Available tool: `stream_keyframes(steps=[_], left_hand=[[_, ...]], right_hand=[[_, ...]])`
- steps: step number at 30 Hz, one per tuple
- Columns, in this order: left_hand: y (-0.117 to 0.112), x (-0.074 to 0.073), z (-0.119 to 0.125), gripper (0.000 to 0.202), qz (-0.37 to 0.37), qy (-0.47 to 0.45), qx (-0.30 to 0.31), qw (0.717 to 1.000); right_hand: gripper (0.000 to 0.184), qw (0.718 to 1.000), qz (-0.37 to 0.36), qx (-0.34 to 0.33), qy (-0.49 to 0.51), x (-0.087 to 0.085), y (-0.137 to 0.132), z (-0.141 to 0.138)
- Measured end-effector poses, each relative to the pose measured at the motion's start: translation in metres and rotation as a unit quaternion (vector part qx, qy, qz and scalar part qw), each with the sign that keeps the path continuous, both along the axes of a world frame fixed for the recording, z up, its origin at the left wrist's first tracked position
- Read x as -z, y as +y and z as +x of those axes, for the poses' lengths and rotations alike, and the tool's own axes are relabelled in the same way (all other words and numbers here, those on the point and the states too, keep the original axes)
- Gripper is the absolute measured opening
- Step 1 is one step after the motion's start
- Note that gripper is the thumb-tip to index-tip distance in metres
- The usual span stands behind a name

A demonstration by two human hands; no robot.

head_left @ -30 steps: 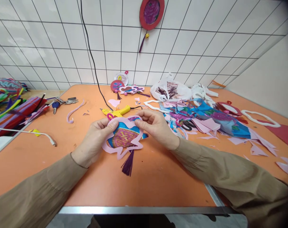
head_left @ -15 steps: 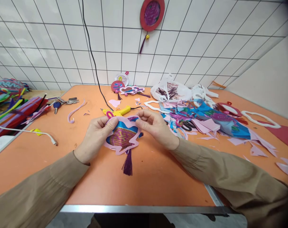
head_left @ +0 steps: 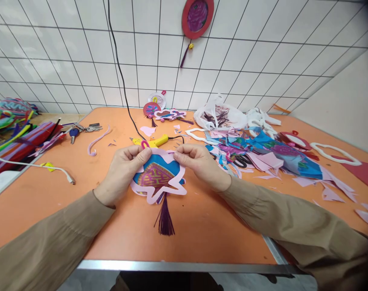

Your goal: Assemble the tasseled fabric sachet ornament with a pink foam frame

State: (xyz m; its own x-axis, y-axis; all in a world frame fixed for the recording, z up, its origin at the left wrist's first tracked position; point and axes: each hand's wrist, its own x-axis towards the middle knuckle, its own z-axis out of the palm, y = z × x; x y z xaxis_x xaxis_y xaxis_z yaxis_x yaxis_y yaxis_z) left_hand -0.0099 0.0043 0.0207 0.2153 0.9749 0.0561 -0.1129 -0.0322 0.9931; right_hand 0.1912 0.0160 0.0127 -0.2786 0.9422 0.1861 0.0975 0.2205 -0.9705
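Between my two hands is a flat ornament (head_left: 158,176), with a wavy pink foam frame around blue, purple and gold patterned fabric. A pink loop (head_left: 144,144) sticks up at its top left, and a dark purple tassel (head_left: 165,216) hangs from its bottom edge. My left hand (head_left: 125,169) pinches the upper left rim between thumb and fingers. The upper right rim is pinched by my right hand (head_left: 198,163). Just behind the ornament a yellow glue gun (head_left: 159,141) lies on the table, partly hidden by it.
Fabric and pink foam scraps (head_left: 265,159) cover the table's right side, with black-handled scissors (head_left: 240,162) among them. A plastic bag (head_left: 220,115) and finished ornaments (head_left: 152,109) lie at the back. Keys (head_left: 87,129), a white cable (head_left: 35,165) and pipe cleaners (head_left: 23,147) are on the left.
The ornament has tilted so that its front faces me more, showing more of the fabric and lower frame. Its tassel hangs lower and spreads wider. Both hands keep their pinch.
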Motion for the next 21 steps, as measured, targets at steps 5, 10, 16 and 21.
stream_keyframes(steps=[5, 10, 16, 21], left_hand=[[0.001, 0.003, 0.0, 0.035, -0.023, -0.012, 0.001, 1.0], [-0.002, 0.002, 0.006, 0.035, -0.035, 0.037, 0.013, 0.999], [-0.006, -0.001, 0.009, 0.039, -0.027, 0.06, 0.056, 0.996], [-0.002, 0.003, 0.005, 0.04, -0.026, 0.049, 0.032, 0.998]], right_hand=[[0.033, 1.0, -0.003, 0.009, 0.011, 0.001, 0.002, 0.0], [0.031, 1.0, 0.016, -0.015, -0.006, -0.001, -0.002, -0.004], [0.027, 0.998, 0.027, -0.012, -0.06, 0.001, -0.006, -0.008], [0.028, 1.0, 0.011, 0.019, -0.017, 0.006, -0.003, -0.006]])
